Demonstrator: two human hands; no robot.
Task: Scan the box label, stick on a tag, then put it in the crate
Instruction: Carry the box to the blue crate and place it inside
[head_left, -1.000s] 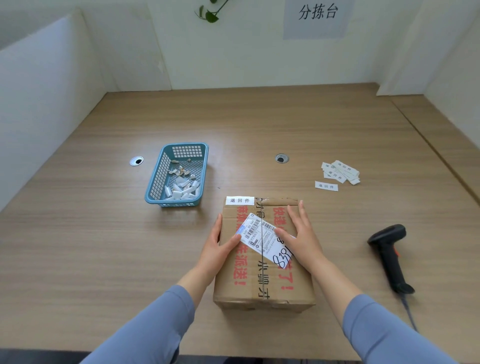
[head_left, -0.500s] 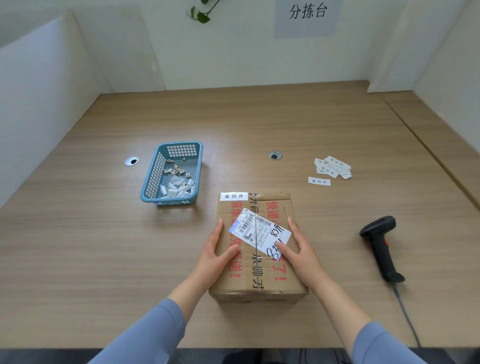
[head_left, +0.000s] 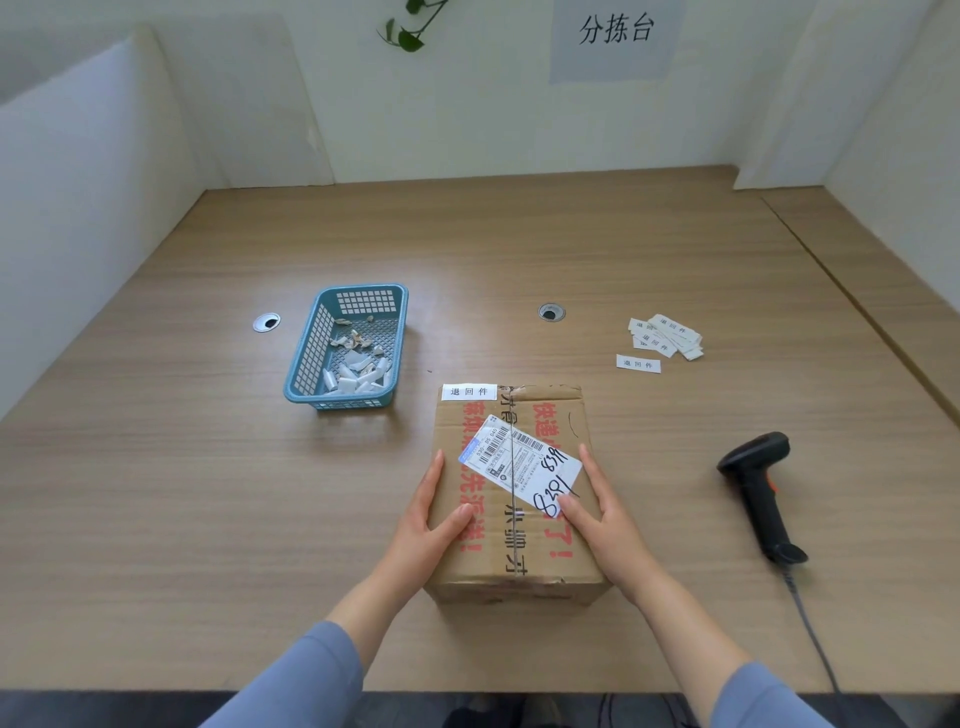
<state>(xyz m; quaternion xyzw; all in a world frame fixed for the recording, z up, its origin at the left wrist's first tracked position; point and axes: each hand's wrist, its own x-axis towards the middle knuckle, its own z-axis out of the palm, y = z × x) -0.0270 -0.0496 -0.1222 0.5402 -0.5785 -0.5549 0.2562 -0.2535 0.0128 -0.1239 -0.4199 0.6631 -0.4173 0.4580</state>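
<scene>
**Cardboard box held at both sides on the wooden table**

The cardboard box (head_left: 511, 499), the head camera's only view shows, sits flat on the table (head_left: 156, 467) near the front edge, between both hands. It is brown corrugated card, rectangular, with red printed characters and a strip of tape along its top seam. A white shipping label (head_left: 519, 462) with barcodes and black handwritten numbers lies skewed across the top. A small white tag (head_left: 469, 392) with black characters is stuck at the far left corner of the top.

The left hand (head_left: 426, 525) presses flat against the box's left side, thumb over the top edge. The right hand (head_left: 605, 525) presses the right side, thumb resting on the label's near corner. Together they clamp the box between them.

A blue plastic basket (head_left: 311, 358) with lattice walls stands left of the box, apart from it, holding white and crumpled paper scraps (head_left: 358, 364). A loose pile of white tags (head_left: 662, 340) lies to the far right. A black handheld scanner (head_left: 758, 493) with a cable lies on the table right of the box. The table has a pale wood-grain surface.
</scene>
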